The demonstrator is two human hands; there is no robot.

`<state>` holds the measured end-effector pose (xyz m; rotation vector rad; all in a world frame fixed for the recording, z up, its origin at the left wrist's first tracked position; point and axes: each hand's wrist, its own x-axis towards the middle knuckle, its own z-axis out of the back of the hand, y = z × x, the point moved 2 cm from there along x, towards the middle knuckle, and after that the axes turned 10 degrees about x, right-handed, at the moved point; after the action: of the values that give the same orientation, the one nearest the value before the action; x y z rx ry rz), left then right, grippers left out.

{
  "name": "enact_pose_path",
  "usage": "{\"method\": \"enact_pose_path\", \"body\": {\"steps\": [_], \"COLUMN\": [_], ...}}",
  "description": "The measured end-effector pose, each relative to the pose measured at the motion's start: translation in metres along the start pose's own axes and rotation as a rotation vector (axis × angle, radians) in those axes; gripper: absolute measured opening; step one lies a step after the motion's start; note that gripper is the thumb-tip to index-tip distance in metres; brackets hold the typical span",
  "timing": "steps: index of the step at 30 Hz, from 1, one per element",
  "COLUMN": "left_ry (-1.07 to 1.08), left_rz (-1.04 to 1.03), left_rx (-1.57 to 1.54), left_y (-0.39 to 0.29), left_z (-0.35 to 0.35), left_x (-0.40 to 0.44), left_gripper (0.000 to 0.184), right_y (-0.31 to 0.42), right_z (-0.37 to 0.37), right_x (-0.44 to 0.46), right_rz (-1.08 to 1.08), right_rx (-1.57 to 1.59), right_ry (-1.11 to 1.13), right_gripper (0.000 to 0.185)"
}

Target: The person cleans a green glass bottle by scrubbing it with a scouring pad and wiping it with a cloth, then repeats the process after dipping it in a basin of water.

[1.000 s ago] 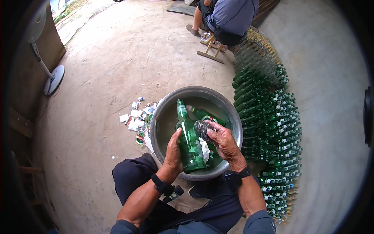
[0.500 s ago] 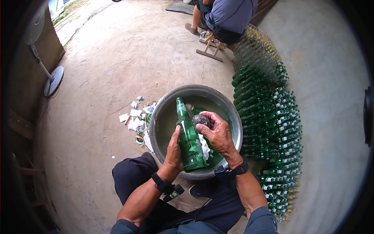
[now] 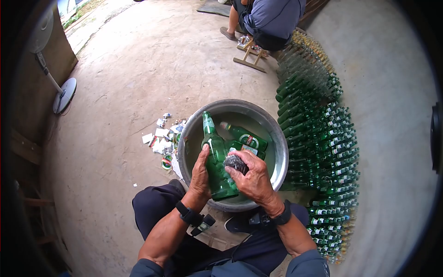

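Observation:
A green glass bottle (image 3: 216, 162) slants over the metal basin (image 3: 281, 143), its neck pointing away from me. My left hand (image 3: 200, 177) grips the bottle's left side. Pinched in my right hand (image 3: 254, 177) is a dark scouring pad (image 3: 236, 164), which is against the bottle's right side. Behind the pad, a labelled green bottle (image 3: 247, 138) lies in the cloudy water of the basin. Another green bottle beside it is partly hidden by my right hand.
Torn labels (image 3: 161, 142) litter the floor left of the basin. Rows of green bottles (image 3: 318, 152) stand along the right. A person (image 3: 276, 21) sits on a wooden stool (image 3: 249, 57) at the back. A fan (image 3: 64, 94) stands at the far left.
The scouring pad and my right hand have moved down along the bottle. The held bottle has shifted slightly left. White scraps seen earlier beside the bottle are no longer visible.

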<state>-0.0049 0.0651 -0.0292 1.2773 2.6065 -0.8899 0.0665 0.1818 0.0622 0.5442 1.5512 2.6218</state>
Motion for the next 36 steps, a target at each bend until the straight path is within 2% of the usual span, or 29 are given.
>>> {"method": "enact_pose_path", "body": {"steps": [7, 9, 12, 14, 16, 18, 20, 22, 24, 25, 30, 33, 36], "left_ry": [0.051, 0.043, 0.011, -0.012, 0.059, 0.044, -0.033, 0.023, 0.036, 0.07, 0.088, -0.006, -0.061], "left_rz": [0.065, 0.056, 0.066, 0.083, 0.111, 0.113, 0.008, 0.075, 0.027, 0.095, 0.075, 0.13, 0.088], "left_rx": [0.049, 0.06, 0.09, 0.11, 0.219, 0.2, 0.111, -0.009, 0.06, 0.054, 0.082, 0.22, 0.271], "left_y": [0.007, 0.012, 0.016, 0.017, 0.014, 0.01, 0.009, 0.013, 0.014, 0.017, 0.023, 0.028, 0.023], "left_z": [-0.004, -0.003, -0.004, -0.005, -0.005, -0.004, -0.004, 0.003, 0.002, 0.004, 0.001, 0.005, -0.001], "left_x": [-0.005, -0.003, -0.005, -0.01, -0.015, -0.011, -0.004, 0.004, 0.003, 0.001, 0.001, -0.006, -0.006], "left_gripper": [0.046, 0.046, 0.045, 0.044, 0.04, 0.037, 0.035, 0.036, 0.037, 0.039, 0.043, 0.035, 0.033], "right_y": [0.033, 0.03, 0.011, -0.01, -0.02, -0.017, -0.005, 0.004, 0.013, 0.018, 0.01, -0.021, -0.028], "right_z": [0.01, 0.012, 0.01, 0.013, 0.016, 0.008, 0.004, 0.002, 0.005, 0.007, 0.01, 0.013, 0.008], "right_x": [-0.052, -0.052, -0.036, -0.017, 0.004, 0.007, -0.001, -0.021, -0.036, -0.042, -0.034, -0.002, 0.008], "right_rz": [0.083, 0.049, -0.002, 0.043, 0.029, 0.076, 0.219, 0.174, 0.1, 0.121, 0.103, 0.083, 0.084], "right_rx": [-0.049, -0.036, 0.019, -0.061, -0.098, -0.081, -0.127, -0.112, -0.112, -0.122, -0.118, -0.113, -0.137], "right_ry": [0.031, 0.028, -0.003, -0.111, -0.123, -0.123, -0.06, -0.007, 0.042, 0.034, 0.024, -0.065, -0.078], "right_gripper": [0.038, 0.038, 0.035, 0.035, 0.033, 0.031, 0.031, 0.032, 0.036, 0.038, 0.035, 0.028, 0.026]}}
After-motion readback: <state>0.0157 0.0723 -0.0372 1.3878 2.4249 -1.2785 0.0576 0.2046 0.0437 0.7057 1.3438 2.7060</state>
